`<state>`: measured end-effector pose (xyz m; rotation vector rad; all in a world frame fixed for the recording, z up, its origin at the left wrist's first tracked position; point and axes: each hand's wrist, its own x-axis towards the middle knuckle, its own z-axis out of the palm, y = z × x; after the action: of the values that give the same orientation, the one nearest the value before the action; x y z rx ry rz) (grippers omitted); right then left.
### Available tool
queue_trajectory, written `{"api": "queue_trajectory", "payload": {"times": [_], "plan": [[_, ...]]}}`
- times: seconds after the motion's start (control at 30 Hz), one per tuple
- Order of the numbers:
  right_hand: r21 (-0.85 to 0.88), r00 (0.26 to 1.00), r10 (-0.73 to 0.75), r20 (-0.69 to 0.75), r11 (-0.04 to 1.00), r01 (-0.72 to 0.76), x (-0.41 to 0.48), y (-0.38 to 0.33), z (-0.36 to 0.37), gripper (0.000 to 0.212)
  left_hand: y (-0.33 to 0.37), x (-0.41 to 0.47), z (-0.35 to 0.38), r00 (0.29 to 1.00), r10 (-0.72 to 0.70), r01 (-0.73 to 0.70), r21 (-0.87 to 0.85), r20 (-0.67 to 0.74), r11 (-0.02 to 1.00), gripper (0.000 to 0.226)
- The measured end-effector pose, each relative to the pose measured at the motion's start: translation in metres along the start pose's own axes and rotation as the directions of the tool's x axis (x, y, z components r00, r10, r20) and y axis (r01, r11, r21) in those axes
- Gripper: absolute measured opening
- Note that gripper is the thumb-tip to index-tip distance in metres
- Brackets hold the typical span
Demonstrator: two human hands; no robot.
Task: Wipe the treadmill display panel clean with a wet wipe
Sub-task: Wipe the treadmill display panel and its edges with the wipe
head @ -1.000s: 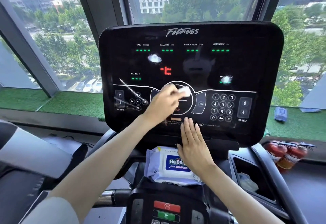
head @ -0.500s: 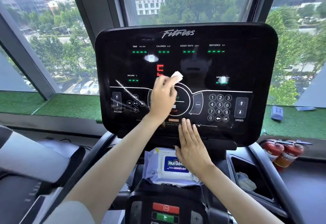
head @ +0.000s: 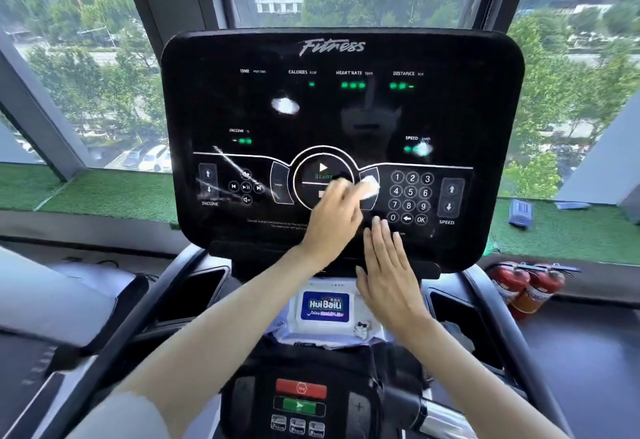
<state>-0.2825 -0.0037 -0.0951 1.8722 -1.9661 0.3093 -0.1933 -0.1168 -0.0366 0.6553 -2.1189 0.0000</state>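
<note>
The black treadmill display panel point(head: 450, 116) fills the middle of the head view, with green readouts, a round start dial and a number keypad. My left hand point(head: 334, 222) holds a small white wet wipe point(head: 369, 189) against the panel just right of the dial, beside the keypad; the hand is blurred. My right hand point(head: 389, 270) lies flat with straight fingers on the panel's lower edge, under the keypad. White streaks point(head: 228, 165) mark the panel near the incline buttons.
A wet wipe pack point(head: 325, 307) sits in the tray below the panel. Lower down are a red stop button point(head: 300, 387) and a green button point(head: 300, 405). Two red fire extinguishers point(head: 526, 286) stand at right. A blue item point(head: 520, 213) lies on the green window ledge.
My left hand swept the wipe from the dial up to the panel's centre, then down and right to beside the keypad. My right hand stayed at the lower edge. The view shifted downward.
</note>
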Motion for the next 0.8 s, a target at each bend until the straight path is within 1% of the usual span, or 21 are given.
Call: {"api": "queue_trajectory", "payload": {"times": [0.03, 0.07, 0.1, 0.13, 0.17, 0.2, 0.23, 0.27, 0.3, 0.33, 0.37, 0.4, 0.43, 0.47, 0.5, 0.57, 0.63, 0.67, 0.7, 0.73, 0.8], "plan": [[-0.002, 1.000, 0.007, 0.006, 1.000, -0.007, -0.001, 0.003, 0.001, 0.059, -0.001, -0.010, -0.001, 0.984, 0.142, -0.146, 0.025, 0.108, 0.989, 0.038], [-0.002, 1.000, 0.016, 0.010, 1.000, -0.016, -0.002, 0.006, 0.001, 0.059, -0.008, -0.014, -0.006, 0.960, 0.217, -0.225, 0.027, 0.176, 0.974, 0.036], [-0.001, 1.000, 0.025, 0.011, 1.000, -0.025, -0.002, 0.009, 0.001, 0.059, -0.017, -0.013, -0.012, 0.959, 0.219, -0.230, 0.039, 0.181, 0.972, 0.035], [-0.001, 0.999, 0.031, 0.009, 1.000, -0.031, -0.003, 0.011, 0.001, 0.059, -0.024, -0.007, -0.018, 0.978, 0.155, -0.164, 0.055, 0.136, 0.985, 0.034], [0.001, 0.999, 0.034, 0.007, 0.999, -0.034, -0.003, 0.012, 0.001, 0.059, -0.031, 0.000, -0.023, 0.998, 0.031, -0.035, 0.059, 0.057, 0.998, 0.033], [0.002, 0.999, 0.032, 0.009, 0.999, -0.032, -0.003, 0.013, 0.000, 0.059, -0.035, 0.008, -0.026, 0.991, -0.128, 0.129, 0.030, -0.043, 0.991, 0.030], [0.000, 1.000, 0.028, 0.012, 1.000, -0.028, -0.003, 0.013, 0.000, 0.058, -0.036, 0.014, -0.025, 0.952, -0.280, 0.278, -0.034, -0.122, 0.960, 0.027], [-0.004, 1.000, 0.025, 0.019, 1.000, -0.024, -0.003, 0.013, 0.001, 0.058, -0.031, 0.017, -0.022, 0.920, -0.361, 0.352, -0.085, -0.154, 0.932, 0.025], [-0.010, 0.999, 0.024, 0.024, 1.000, -0.024, -0.003, 0.012, 0.002, 0.058, -0.023, 0.015, -0.017, 0.925, -0.352, 0.342, -0.089, -0.139, 0.935, 0.026], [-0.015, 0.999, 0.025, 0.025, 1.000, -0.024, -0.003, 0.013, 0.002, 0.058, -0.015, 0.008, -0.010, 0.968, -0.242, 0.239, -0.043, -0.069, 0.970, 0.030], [-0.016, 0.999, 0.026, 0.026, 1.000, -0.025, -0.003, 0.013, 0.003, 0.058, -0.009, -0.004, -0.006, 0.996, -0.069, 0.069, 0.003, 0.055, 0.998, 0.035], [-0.015, 0.999, 0.024, 0.028, 1.000, -0.023, -0.004, 0.013, 0.003, 0.059, -0.007, -0.016, -0.005, 0.977, 0.085, -0.092, 0.023, 0.198, 0.996, 0.041], [-0.015, 0.999, 0.017, 0.030, 1.000, -0.017, -0.004, 0.013, 0.004, 0.059, -0.012, -0.025, -0.009, 0.934, 0.180, -0.197, 0.025, 0.308, 0.980, 0.046], [-0.014, 1.000, 0.008, 0.028, 1.000, -0.008, -0.005, 0.014, 0.004, 0.059, -0.022, -0.029, -0.014, 0.914, 0.208, -0.232, 0.028, 0.349, 0.972, 0.049], [-0.007, 1.000, 0.004, 0.023, 1.000, -0.004, -0.005, 0.014, 0.005, 0.059, -0.031, -0.029, -0.018, 0.932, 0.182, -0.206, 0.046, 0.312, 0.977, 0.050], [0.023, 1.000, 0.016, 0.014, 1.000, -0.016, -0.004, 0.013, 0.004, 0.060, -0.042, -0.022, -0.026, 0.995, -0.022, 0.017, 0.046, 0.097, 0.999, 0.040], [0.044, 1.000, 0.025, 0.015, 0.999, -0.026, -0.004, 0.012, 0.004, 0.061, -0.036, -0.015, -0.025, 0.947, -0.303, 0.303, -0.022, -0.105, 0.953, 0.026], [0.044, 1.000, 0.024, 0.014, 0.999, -0.025, -0.005, 0.012, 0.005, 0.061, -0.027, -0.014, -0.021, 0.931, -0.346, 0.345, -0.031, -0.118, 0.938, 0.024], [0.039, 1.000, 0.021, 0.013, 0.999, -0.021, -0.005, 0.012, 0.005, 0.061, -0.016, -0.016, -0.014, 0.955, -0.293, 0.293, -0.011, -0.056, 0.956, 0.025], [0.033, 1.000, 0.017, 0.011, 0.999, -0.018, -0.005, 0.013, 0.006, 0.061, -0.007, -0.022, -0.008, 0.984, -0.168, 0.168, 0.010, 0.061, 0.986, 0.031], [0.029, 1.000, 0.008, 0.011, 1.000, -0.008, -0.005, 0.014, 0.006, 0.061, -0.004, -0.039, -0.006, 0.961, 0.043, -0.048, 0.012, 0.275, 0.999, 0.046]]}}
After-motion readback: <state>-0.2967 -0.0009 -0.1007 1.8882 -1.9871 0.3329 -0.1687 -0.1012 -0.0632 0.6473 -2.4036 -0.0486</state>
